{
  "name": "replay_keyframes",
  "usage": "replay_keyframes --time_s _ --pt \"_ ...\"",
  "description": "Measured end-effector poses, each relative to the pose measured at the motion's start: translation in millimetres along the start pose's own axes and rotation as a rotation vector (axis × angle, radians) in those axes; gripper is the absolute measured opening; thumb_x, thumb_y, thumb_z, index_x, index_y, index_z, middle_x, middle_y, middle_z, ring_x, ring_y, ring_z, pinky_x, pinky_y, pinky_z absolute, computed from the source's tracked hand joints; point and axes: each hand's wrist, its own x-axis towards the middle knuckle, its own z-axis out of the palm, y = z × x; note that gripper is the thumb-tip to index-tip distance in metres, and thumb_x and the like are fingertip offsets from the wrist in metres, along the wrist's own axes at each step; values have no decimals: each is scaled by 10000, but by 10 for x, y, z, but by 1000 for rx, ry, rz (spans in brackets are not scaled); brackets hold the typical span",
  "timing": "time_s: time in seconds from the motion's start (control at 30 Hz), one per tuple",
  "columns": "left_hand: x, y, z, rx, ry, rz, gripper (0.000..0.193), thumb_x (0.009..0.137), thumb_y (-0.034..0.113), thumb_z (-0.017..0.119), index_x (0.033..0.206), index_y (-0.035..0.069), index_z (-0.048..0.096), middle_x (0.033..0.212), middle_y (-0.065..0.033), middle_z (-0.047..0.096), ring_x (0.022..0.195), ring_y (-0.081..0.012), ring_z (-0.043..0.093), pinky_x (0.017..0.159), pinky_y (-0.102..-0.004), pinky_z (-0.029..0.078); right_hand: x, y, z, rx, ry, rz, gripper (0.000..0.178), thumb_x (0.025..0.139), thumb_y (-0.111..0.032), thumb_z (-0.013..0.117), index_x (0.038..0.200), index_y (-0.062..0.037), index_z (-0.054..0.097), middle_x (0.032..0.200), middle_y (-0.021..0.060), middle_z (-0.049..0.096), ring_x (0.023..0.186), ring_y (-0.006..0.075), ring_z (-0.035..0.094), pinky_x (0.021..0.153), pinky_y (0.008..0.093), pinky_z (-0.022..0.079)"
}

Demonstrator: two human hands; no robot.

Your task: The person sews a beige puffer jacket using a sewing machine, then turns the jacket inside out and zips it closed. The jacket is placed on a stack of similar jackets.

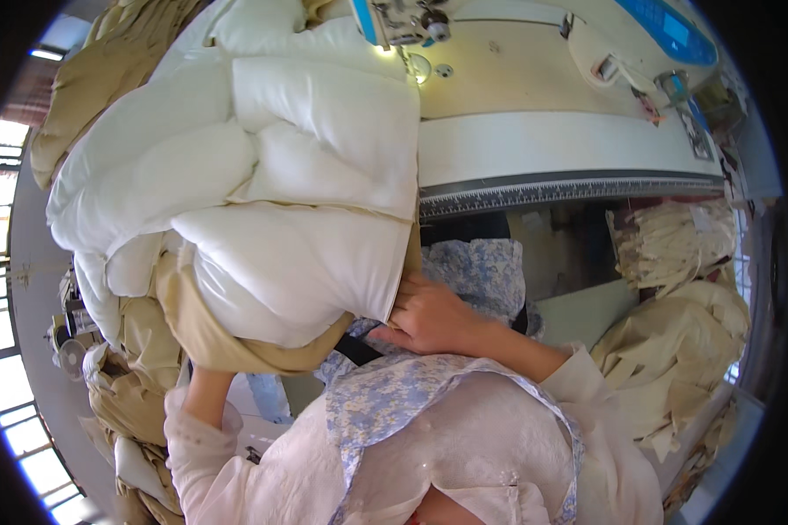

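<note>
A puffy white padded garment piece (306,254) with tan fabric (236,354) along its lower edge spreads from the sewing machine (407,26) down toward my body. At its lower right corner, my right hand (433,315) pinches the edge, fingers closed on the layered cloth. My left hand (208,385) reaches up beneath the tan fabric on the left; only the wrist shows and the fingers are hidden. The machine's lit needle area stands at the piece's upper right edge.
A ruler strip (569,188) runs along the front of the machine table (569,144). Tan cloth bundles (674,350) lie at the right, with more tan pieces (140,350) at the left. A blue floral apron (394,398) covers my lap. A small fan (72,357) stands far left.
</note>
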Motion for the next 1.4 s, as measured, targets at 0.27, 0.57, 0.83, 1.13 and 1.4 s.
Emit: replay_keyframes --time_s 0.27,0.57,0.83,1.13,1.4 --pt "755 1385 -375 118 618 583 294 785 39 721 1078 38 704 1085 -103 668 951 -304 658 784 -395 545 -100 117 -97 25 48 -108 367 960 -287 594 1144 26 652 1123 190 668 1172 383 568 1104 446 392" --pt "1388 1128 -131 284 664 498 272 826 41 685 1098 54 663 1093 -59 627 996 -253 631 828 -368 544 -176 242 -97 102 72 -102 386 972 -308 573 1157 22 648 1117 189 664 1173 376 566 1101 452 389" --pt "1538 1081 -224 534 701 618 248 755 53 632 1000 16 614 955 -92 573 900 -262 593 779 -350 540 192 208 -776 169 556 9 110 909 -113 667 955 -17 639 886 122 655 823 329 628 759 420 518" --pt "1555 1147 -28 434 690 436 577 801 263 784 1225 -57 559 1173 -204 556 1089 -349 590 838 -401 544 1829 684 -812 202 -151 106 740 925 -445 629 1423 67 436 1409 282 511 1324 387 488 1122 398 372" --pt "1549 1139 -232 167 695 353 364 814 33 648 1169 -39 609 1014 -162 561 934 -347 584 820 -432 501 608 784 -1285 45 512 48 180 927 -61 591 1068 -38 700 949 115 689 890 244 644 783 336 510"
